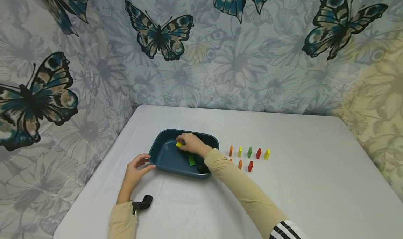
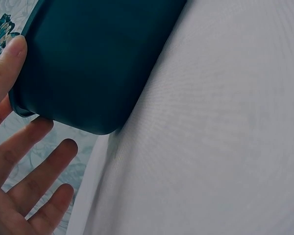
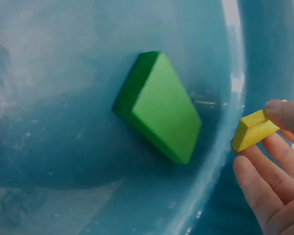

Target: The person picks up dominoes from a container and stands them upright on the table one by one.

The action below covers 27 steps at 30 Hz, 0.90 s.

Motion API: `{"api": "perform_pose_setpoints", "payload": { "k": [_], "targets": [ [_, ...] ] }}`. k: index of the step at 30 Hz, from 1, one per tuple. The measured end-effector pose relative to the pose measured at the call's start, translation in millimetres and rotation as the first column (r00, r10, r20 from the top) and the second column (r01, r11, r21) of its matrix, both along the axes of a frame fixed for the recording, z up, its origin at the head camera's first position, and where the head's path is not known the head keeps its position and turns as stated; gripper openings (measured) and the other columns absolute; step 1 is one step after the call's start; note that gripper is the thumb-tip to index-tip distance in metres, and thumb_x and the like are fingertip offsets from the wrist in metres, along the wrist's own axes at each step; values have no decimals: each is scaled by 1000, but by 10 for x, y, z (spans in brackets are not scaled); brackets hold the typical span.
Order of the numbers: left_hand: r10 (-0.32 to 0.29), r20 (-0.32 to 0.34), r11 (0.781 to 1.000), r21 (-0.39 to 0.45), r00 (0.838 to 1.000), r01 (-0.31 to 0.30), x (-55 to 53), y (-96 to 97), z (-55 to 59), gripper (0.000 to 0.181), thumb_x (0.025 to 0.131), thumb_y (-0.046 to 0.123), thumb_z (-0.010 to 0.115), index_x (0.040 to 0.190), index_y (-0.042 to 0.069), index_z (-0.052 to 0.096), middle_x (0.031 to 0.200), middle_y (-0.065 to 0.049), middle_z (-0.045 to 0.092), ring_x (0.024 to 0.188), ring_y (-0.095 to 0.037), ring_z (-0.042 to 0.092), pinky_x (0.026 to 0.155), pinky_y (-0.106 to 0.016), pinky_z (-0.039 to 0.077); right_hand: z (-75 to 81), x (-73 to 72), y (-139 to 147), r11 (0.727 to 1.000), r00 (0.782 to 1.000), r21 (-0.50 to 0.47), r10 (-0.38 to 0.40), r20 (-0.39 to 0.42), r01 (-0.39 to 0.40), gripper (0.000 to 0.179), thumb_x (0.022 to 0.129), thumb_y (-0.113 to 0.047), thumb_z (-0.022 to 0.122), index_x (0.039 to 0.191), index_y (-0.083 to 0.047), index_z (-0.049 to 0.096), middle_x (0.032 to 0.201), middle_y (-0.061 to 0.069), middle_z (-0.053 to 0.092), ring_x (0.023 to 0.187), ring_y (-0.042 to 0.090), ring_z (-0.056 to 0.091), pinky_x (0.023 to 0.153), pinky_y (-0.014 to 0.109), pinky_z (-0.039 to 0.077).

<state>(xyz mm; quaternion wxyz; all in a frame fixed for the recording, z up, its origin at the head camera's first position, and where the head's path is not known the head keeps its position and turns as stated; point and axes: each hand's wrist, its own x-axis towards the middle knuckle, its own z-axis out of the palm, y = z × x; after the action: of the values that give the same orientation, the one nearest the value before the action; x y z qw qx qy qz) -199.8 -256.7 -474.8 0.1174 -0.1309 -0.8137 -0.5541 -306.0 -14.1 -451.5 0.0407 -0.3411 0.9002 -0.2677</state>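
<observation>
A blue tray (image 1: 170, 169) sits on the table. Over its interior, my right hand (image 1: 192, 143) pinches a small yellow block (image 1: 179, 144) between thumb and fingers. The right wrist view shows that yellow block (image 3: 255, 129) near the tray's wall, one slanted end sticking out of the grip. A green block (image 3: 161, 107) with slanted ends lies on the tray floor; from the head it appears (image 1: 191, 159) below the right hand. At the tray's left corner, my left hand (image 1: 135, 171) touches the rim, its thumb (image 2: 12, 58) and fingers loosely spread.
Right of the tray, several small blocks stand upright in two rows, among them a green block (image 1: 249, 152), a red block (image 1: 258, 153) and a yellow block (image 1: 267, 154). My right sleeve hides part of the front row. A butterfly-patterned cloth (image 1: 182, 78) hangs behind the white table (image 1: 302, 183).
</observation>
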Motion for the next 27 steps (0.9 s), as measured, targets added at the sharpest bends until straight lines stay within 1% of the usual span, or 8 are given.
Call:
{"api": "perform_pose_setpoints", "payload": {
  "k": [4, 6, 7, 10, 15, 21, 24, 27],
  "targets": [
    [-7, -10, 1000, 11, 1000, 7, -67, -62, -152, 36, 71, 2, 74, 104, 1, 60, 103, -12, 59, 93, -22, 56, 85, -47, 42, 85, 20, 2, 998, 999, -55, 35, 32, -34, 29, 83, -4, 63, 110, 2, 59, 96, 9, 58, 86, 17, 55, 69, 18, 47],
    [-3, -5, 1000, 3, 1000, 3, -65, -70, -145, 37, 71, 1, 74, 104, 0, 59, 103, -13, 59, 93, -23, 56, 85, -48, 41, 149, 25, -2, 994, 997, -96, 56, 52, -51, 28, 83, -2, 62, 111, 4, 58, 96, 10, 57, 85, 18, 56, 69, 17, 47],
    [-1, -10, 1000, 4, 1000, 1, -62, -78, -145, 37, 71, 3, 75, 104, 2, 60, 103, -11, 60, 93, -22, 56, 85, -46, 42, 188, 27, -5, 991, 996, -121, 65, 64, -57, 28, 83, -2, 62, 111, 5, 58, 96, 11, 57, 85, 19, 56, 68, 17, 48],
    [9, -15, 1000, -2, 1000, -9, -64, -91, -136, 36, 71, 5, 76, 103, 3, 60, 102, -9, 60, 92, -20, 57, 85, -44, 43, 307, 33, -6, 979, 994, -191, 87, 69, -72, 28, 83, 0, 61, 110, 6, 57, 95, 11, 57, 83, 20, 58, 67, 16, 48],
    [6, -28, 1000, 13, 1000, -6, -70, -84, -146, 35, 71, 7, 76, 102, 4, 60, 101, -9, 60, 91, -20, 57, 84, -42, 43, 493, 105, 39, 960, 993, -259, 115, 26, -104, 27, 83, 1, 60, 110, 5, 57, 95, 11, 57, 82, 20, 58, 68, 16, 48],
    [7, 3, 1000, 4, 1000, -7, -58, -51, -183, 35, 71, 7, 76, 102, 4, 60, 102, -7, 60, 92, -16, 57, 84, -35, 44, 639, 287, 158, 938, 987, -307, 156, -33, -158, 27, 84, 0, 59, 110, 4, 56, 99, 11, 56, 82, 18, 58, 68, 14, 48],
    [9, 15, 1000, 14, 1000, -9, -48, -40, -152, 35, 71, 4, 75, 103, 2, 60, 102, -10, 60, 92, -19, 57, 85, -40, 43, 730, 383, 245, 911, 987, -380, 155, -41, -159, 28, 83, 1, 59, 110, 4, 55, 102, 13, 55, 82, 19, 58, 67, 17, 50],
    [3, 12, 1000, 13, 1000, -3, -5, -11, -44, 35, 72, 1, 74, 103, -2, 59, 102, -15, 59, 93, -23, 56, 85, -47, 41, 806, 467, 351, 876, 988, -459, 155, -24, -149, 28, 81, 4, 61, 109, 4, 54, 101, 13, 54, 83, 20, 58, 67, 22, 51]
  ]
}}
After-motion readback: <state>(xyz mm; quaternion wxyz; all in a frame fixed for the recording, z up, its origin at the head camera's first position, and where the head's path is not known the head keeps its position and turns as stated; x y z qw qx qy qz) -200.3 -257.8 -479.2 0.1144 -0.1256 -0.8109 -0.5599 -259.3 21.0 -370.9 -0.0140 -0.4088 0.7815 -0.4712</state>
